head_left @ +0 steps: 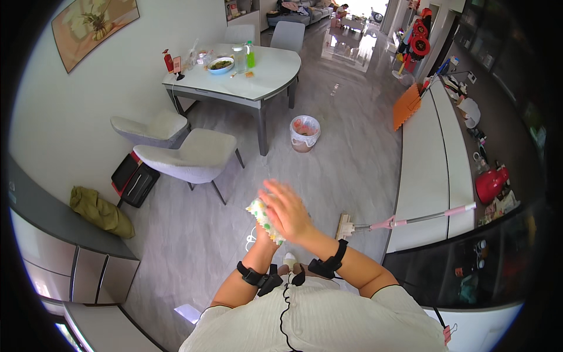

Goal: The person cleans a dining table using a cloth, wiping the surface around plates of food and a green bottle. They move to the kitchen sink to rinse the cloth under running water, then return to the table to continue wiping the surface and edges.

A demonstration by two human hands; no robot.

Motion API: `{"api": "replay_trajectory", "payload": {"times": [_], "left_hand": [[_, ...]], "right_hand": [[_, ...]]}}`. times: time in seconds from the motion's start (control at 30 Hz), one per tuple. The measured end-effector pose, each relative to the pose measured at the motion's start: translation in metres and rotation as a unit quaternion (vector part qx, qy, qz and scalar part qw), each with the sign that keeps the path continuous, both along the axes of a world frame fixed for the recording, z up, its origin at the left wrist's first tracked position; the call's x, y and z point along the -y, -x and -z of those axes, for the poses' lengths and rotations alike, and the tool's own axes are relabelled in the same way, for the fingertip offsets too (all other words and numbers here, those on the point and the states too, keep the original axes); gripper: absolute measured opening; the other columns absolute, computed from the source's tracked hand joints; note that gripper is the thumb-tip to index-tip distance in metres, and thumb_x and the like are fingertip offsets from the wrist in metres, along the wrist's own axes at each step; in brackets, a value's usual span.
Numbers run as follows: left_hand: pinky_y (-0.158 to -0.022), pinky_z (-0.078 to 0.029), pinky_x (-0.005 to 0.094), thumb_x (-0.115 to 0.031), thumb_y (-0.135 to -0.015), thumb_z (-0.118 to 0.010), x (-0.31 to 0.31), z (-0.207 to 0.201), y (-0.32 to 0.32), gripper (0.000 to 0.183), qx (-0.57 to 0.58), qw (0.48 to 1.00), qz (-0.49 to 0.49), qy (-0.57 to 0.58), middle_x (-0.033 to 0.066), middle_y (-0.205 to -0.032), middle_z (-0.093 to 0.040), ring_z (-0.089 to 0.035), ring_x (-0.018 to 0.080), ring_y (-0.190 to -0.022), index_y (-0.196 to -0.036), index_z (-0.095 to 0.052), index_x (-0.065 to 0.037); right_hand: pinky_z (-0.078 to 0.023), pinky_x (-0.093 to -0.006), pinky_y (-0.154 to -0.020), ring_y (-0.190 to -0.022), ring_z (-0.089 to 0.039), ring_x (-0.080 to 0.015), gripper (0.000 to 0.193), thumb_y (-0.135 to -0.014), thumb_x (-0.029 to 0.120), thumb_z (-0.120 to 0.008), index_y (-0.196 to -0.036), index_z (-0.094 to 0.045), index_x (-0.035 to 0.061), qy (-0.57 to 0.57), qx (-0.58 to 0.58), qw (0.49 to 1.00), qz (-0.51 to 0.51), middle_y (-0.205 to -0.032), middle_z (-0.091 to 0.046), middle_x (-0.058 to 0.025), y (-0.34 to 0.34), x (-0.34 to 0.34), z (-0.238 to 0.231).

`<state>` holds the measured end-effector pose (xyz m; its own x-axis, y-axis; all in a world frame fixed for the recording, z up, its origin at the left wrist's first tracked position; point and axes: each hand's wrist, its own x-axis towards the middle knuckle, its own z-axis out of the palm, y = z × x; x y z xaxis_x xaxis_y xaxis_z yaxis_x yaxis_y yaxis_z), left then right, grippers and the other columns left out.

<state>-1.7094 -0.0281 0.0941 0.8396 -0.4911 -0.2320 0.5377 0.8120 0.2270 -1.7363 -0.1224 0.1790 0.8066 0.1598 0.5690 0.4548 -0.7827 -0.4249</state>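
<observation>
In front of my body, my left hand (270, 233) holds a small white cloth (258, 212) with green and yellow spots and a zigzag edge. The cloth covers most of that hand's fingers. My right hand (288, 212) lies over the cloth with its fingers stretched out, their tips slightly blurred by motion. Black straps with small dark boxes circle both my wrists.
A lined waste bin (305, 134) stands ahead on the grey floor. Left of it are a white table (264, 76) and grey chairs (196, 154). A pink-handled mop (387, 223) leans across on the right, beside a long white cabinet (422, 158). An olive bag (102, 211) lies left.
</observation>
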Motion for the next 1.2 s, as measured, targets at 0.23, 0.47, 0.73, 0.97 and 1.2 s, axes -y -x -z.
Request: {"api": "replay_trajectory", "payload": {"times": [0.23, 0.47, 0.73, 0.97, 1.2], "left_hand": [[-0.078, -0.051, 0.0331, -0.029, -0.096, -0.045, 0.070, -0.018, -0.062, 0.035, 0.123, 0.952, -0.013, -0.280, 0.0083, -0.109, -0.058, -0.061, 0.0206, -0.092, -0.121, -0.050, -0.004], [-0.079, -0.051, 0.0349, -0.029, -0.098, -0.040, 0.127, -0.004, -0.167, 0.035, 0.043, 0.979, 0.096, -0.176, 0.0112, -0.107, -0.060, -0.061, 0.0230, -0.095, -0.118, -0.052, -0.003], [-0.089, -0.049, 0.0400, -0.041, -0.098, -0.037, 0.206, -0.024, -0.325, 0.048, 0.022, 0.984, 0.132, -0.117, 0.0107, -0.126, -0.053, -0.056, 0.0285, -0.111, -0.130, -0.044, -0.006], [-0.073, -0.052, 0.0411, -0.036, -0.097, -0.040, 0.268, 0.002, -0.419, 0.033, 0.005, 0.992, 0.016, -0.125, 0.0061, -0.106, -0.057, -0.061, 0.0255, -0.088, -0.117, -0.049, -0.012], [-0.048, -0.046, 0.0363, -0.044, -0.093, -0.048, 0.270, 0.042, -0.501, 0.033, -0.107, 0.983, 0.029, -0.146, 0.0020, -0.076, -0.054, -0.055, 0.0193, -0.060, -0.111, -0.051, -0.017]], "right_hand": [[-0.018, -0.0461, -0.114, -0.141, -0.017, -0.0310, 0.049, -0.081, 0.016, -0.049, -0.128, -0.048, 0.0019, 0.236, -0.042, 0.962, 0.129, -0.147, -0.030, -0.0158, -0.073, 0.056, 0.027], [-0.024, -0.0466, -0.111, -0.135, -0.029, -0.0320, 0.039, -0.076, 0.011, -0.054, -0.111, -0.059, -0.0057, 0.180, -0.014, 0.982, 0.061, -0.140, -0.041, -0.0148, -0.155, 0.133, 0.028], [-0.025, -0.0428, -0.110, -0.136, -0.030, -0.0289, 0.039, -0.090, 0.007, -0.045, -0.126, -0.049, -0.0061, -0.203, -0.065, 0.977, 0.000, -0.142, -0.039, -0.0153, -0.285, 0.211, -0.002], [-0.011, -0.0327, -0.113, -0.141, -0.016, -0.0242, 0.057, -0.096, 0.017, -0.041, -0.145, -0.019, -0.0040, -0.432, -0.236, 0.864, -0.105, -0.153, -0.018, -0.0158, -0.394, 0.236, 0.020], [-0.010, -0.0347, -0.113, -0.142, -0.008, -0.0311, 0.075, -0.098, 0.034, -0.040, -0.144, 0.003, -0.0067, -0.207, -0.323, 0.911, -0.153, -0.151, -0.006, -0.0272, -0.481, 0.252, 0.059]]}}
